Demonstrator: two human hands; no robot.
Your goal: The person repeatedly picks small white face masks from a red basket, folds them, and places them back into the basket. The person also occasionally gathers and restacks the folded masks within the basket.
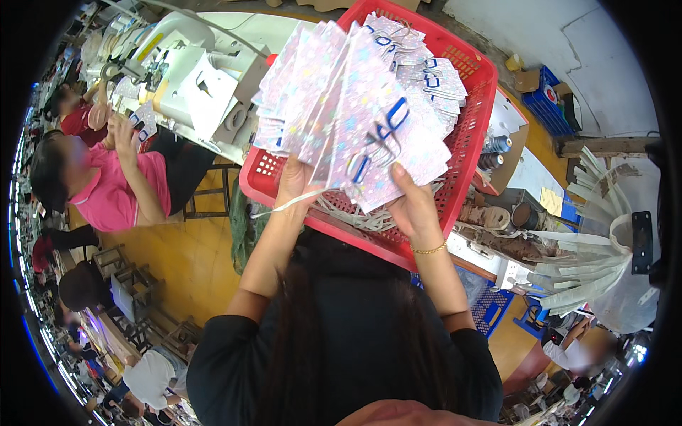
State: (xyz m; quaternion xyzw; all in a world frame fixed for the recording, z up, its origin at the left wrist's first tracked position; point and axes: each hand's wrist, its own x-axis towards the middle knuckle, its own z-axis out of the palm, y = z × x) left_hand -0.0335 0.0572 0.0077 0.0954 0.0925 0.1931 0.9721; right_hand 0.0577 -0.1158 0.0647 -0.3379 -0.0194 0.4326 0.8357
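Hands (415, 207) pinching fanned, speckled pale-pink panels (355, 106) by lower edges | red perforated plastic basket (477, 135) beneath

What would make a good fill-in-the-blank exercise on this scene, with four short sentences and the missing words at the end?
The left hand and right hand hold patterned pieces over a basket coloured ____.
On the right wrist is a gold-coloured ____.
The nearest co-worker at the picture's left wears a ____ collared top.
The crate at the picture's upper right is ____.

Missing words: red; bracelet; pink; blue.
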